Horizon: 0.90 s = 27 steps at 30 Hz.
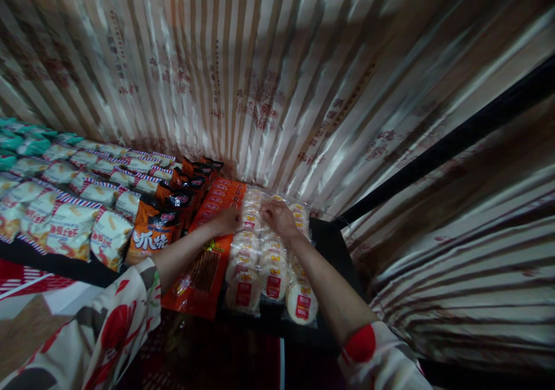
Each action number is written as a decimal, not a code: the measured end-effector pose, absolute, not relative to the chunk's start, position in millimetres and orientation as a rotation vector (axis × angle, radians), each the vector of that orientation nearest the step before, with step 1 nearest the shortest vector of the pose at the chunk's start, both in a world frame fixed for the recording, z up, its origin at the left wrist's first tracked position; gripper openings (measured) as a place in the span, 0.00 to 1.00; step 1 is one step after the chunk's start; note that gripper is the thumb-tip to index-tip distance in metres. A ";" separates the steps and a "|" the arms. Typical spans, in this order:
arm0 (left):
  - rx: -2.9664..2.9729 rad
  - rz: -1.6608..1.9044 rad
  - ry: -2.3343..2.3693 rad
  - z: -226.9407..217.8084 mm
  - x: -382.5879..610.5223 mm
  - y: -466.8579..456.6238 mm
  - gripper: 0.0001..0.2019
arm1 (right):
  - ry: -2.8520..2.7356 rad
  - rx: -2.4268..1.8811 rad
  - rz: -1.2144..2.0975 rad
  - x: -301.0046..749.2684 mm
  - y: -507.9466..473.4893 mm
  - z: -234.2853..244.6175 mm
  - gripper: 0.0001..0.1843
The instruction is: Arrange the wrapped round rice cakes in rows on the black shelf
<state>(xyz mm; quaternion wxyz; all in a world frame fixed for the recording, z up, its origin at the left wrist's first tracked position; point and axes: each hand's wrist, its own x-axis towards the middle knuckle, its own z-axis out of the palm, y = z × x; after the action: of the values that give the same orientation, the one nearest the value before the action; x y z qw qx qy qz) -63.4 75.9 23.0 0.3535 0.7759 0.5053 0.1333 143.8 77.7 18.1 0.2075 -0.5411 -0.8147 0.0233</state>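
Observation:
Round white rice crackers in clear packets (244, 289) lie overlapped in three rows on a black surface, with red and yellow labels. My left hand (226, 221) is at the left edge of the left row, its fingers curled against a rice cracker packet there. Over the upper part of the middle row, my right hand (280, 218) has its fingers bent and pinched at a rice cracker packet between the left and middle rows. The fingertips of both hands are small and dim. Flat orange snack bags (203, 271) lie under my left wrist.
Orange and black snack bags (152, 231) and rows of white snack bags (71, 228) stand to the left, with green bags (34, 144) farther off. A pleated printed curtain (260, 78) hangs behind. A black pole (433, 153) slants across the right.

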 end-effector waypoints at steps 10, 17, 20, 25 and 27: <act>2.009 0.411 1.382 21.9 -61.6 75.2 0.03 | -2.209 -1.469 0.036 147.0 71.7 15.6 0.06; 2.028 0.449 1.421 21.9 -58.0 78.0 0.05 | -2.304 -1.399 0.076 146.0 52.4 25.0 0.06; 2.037 0.444 1.439 22.4 -57.1 78.5 0.04 | -2.331 -1.409 0.102 146.0 46.8 25.3 0.06; 2.040 0.444 1.460 21.2 -56.0 78.4 0.04 | -2.296 -1.442 0.120 143.8 45.6 23.1 0.04; 2.022 0.458 1.497 21.6 -56.2 77.4 0.04 | -2.283 -1.470 0.110 142.0 45.8 23.1 0.05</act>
<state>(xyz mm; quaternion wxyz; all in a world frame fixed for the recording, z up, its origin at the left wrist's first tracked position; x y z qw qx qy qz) -56.2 77.4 21.6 0.2879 0.7572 0.5606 0.1715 142.0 45.8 23.1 0.2106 -0.5288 -0.8212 0.0395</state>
